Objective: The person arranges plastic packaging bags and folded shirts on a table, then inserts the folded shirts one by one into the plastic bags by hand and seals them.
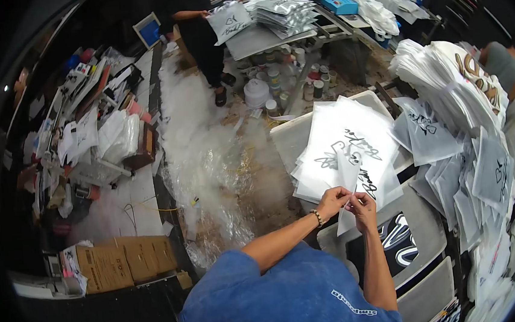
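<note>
Both my hands are together in front of my chest. My left hand (332,203), with a beaded bracelet at the wrist, pinches the edge of a translucent printed sheet (350,175). Fingertips of my right hand (364,208) pinch that sheet too, close beside the left ones. The sheet is folded or curled and carries black script lettering. Beneath it, a loose stack of white translucent sheets (322,135) with the same lettering lies on a pale board (289,135). A dark piece with a white looping print (398,240) lies on another board below my right forearm.
More printed sheets hang and pile at the right (427,129), by a thick white bundle (438,74). At the far table a person in dark clothes (199,32) holds a printed sheet. Crumpled clear plastic (205,183) covers the floor; cardboard boxes (126,262) stand left.
</note>
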`<act>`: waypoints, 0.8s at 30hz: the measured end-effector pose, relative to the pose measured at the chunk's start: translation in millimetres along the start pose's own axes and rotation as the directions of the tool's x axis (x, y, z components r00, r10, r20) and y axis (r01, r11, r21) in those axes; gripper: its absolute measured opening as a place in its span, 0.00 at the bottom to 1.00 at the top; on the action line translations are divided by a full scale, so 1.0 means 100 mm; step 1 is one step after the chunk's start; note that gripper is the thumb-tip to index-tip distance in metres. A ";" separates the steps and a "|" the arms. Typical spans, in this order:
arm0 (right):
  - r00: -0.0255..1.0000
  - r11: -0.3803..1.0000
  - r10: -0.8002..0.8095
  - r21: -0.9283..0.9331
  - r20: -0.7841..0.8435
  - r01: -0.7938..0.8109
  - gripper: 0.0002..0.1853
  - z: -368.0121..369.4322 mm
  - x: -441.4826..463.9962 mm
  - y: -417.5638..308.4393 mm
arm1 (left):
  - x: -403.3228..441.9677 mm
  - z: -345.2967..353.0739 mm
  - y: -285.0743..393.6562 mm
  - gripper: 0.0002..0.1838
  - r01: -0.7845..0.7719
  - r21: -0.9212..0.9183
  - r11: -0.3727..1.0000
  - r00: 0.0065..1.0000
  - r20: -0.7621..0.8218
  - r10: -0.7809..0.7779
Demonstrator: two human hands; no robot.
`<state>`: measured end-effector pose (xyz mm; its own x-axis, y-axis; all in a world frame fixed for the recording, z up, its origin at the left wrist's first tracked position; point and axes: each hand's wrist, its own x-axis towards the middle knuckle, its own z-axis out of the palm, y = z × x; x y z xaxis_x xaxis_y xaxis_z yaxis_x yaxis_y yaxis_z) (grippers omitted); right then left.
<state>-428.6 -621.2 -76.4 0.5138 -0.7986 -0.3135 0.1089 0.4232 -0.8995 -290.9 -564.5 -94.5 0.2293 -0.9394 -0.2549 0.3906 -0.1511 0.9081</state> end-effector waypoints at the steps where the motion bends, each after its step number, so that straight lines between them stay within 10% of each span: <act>1: 1.000 1.000 -0.008 -0.006 -0.017 0.008 0.09 -0.02 0.02 0.03 | 0.00 0.01 -0.03 0.07 0.000 -0.026 1.000 1.000 0.011 0.000; 9: 0.987 0.855 -0.123 -0.494 0.105 0.159 0.16 -0.01 0.08 0.10 | -0.01 -0.01 0.17 0.12 -0.041 -0.094 0.995 0.979 -0.204 0.022; 11: 0.967 0.791 -0.155 -0.560 0.204 0.246 0.20 -0.01 0.13 0.01 | 0.09 -0.16 0.23 0.11 -0.147 0.418 0.897 0.967 -0.131 0.220; 16: 0.828 0.589 -0.538 -0.632 0.158 0.503 0.38 0.06 0.39 -0.62 | -0.07 -0.22 0.47 0.08 -0.324 0.413 0.851 0.944 0.194 0.266; 19: 0.772 0.435 -0.386 -0.638 0.505 0.635 0.14 0.05 0.53 -0.99 | -0.16 -0.24 0.53 0.09 -0.393 0.451 0.802 0.916 0.271 0.296; 21: 0.927 0.708 -0.090 -0.631 0.364 0.317 0.08 0.09 0.54 -1.08 | -0.27 -0.26 0.67 0.09 -0.374 0.441 0.816 0.928 0.190 0.322; 24: 0.902 0.757 -0.248 -0.510 0.353 0.408 0.07 0.15 0.53 -0.98 | -0.31 -0.36 0.73 0.09 -0.331 0.445 0.832 0.941 0.097 0.323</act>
<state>-399.4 -698.7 -0.2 0.7372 -0.6740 0.0476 -0.1419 -0.2233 -0.9644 -238.1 -535.0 -32.2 0.2555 -0.9630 0.0854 -0.1475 0.0485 0.9879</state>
